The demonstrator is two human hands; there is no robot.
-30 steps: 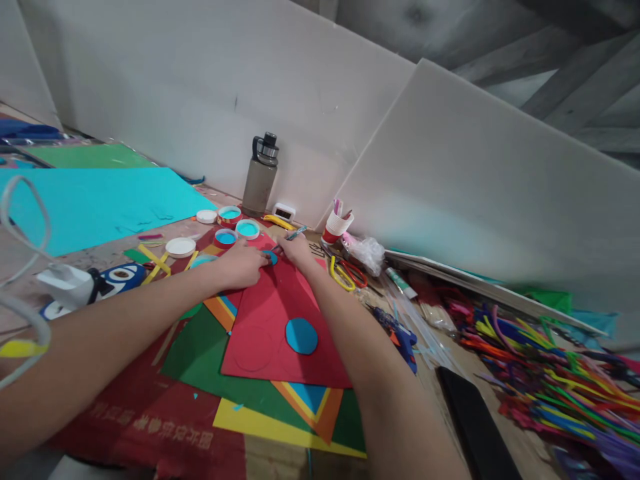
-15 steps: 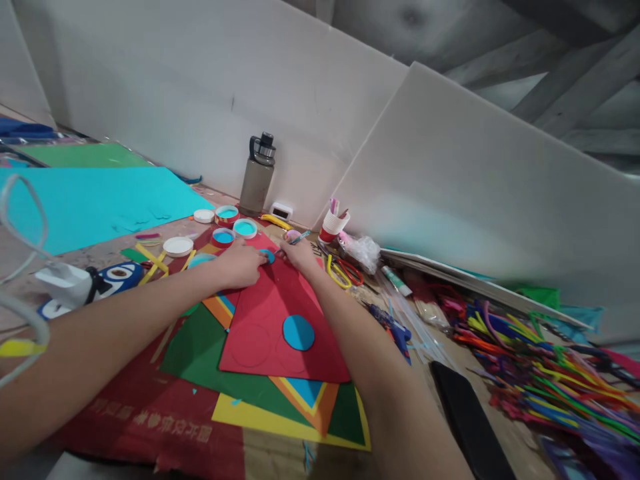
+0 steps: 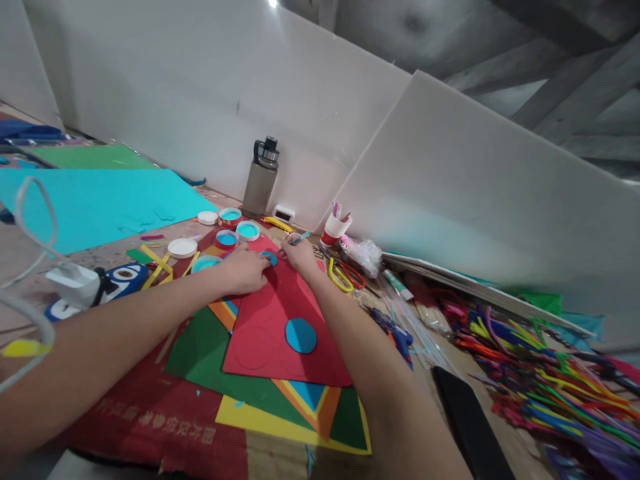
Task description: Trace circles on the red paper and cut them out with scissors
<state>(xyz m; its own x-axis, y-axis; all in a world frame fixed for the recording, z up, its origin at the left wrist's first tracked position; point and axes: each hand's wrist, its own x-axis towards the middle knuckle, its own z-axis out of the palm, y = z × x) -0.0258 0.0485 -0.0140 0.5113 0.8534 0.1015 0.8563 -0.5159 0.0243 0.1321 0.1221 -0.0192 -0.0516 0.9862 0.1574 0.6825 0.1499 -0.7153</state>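
Observation:
My right hand [image 3: 295, 254] is closed round a light-blue patterned pen [image 3: 302, 238], its tip side down near the far end of a red sheet [image 3: 270, 310]. Just left of it, a small blue circle [image 3: 271, 258] lies flat on the sheet. My left hand [image 3: 245, 267] presses the circle's left edge with bent fingertips. Nearer to me on the same sheet rests a larger blue circle [image 3: 301, 335], and faint round outlines are drawn beside it. Green [image 3: 200, 343] and yellow [image 3: 280, 421] sheets stick out underneath.
Open tubs, one of them blue inside [image 3: 227, 240], stand behind my left hand, near a bottle [image 3: 261, 177]. To the right are a cup of pens [image 3: 334, 230], scissors [image 3: 341, 275], a glue gun [image 3: 397, 333], a black phone [image 3: 470, 423] and colourful pipe cleaners [image 3: 545, 373]. A white cable loops at left.
The view has shifted slightly, so everything sits a little lower and to the right. Both hands keep nearly the same places by the small blue circle.

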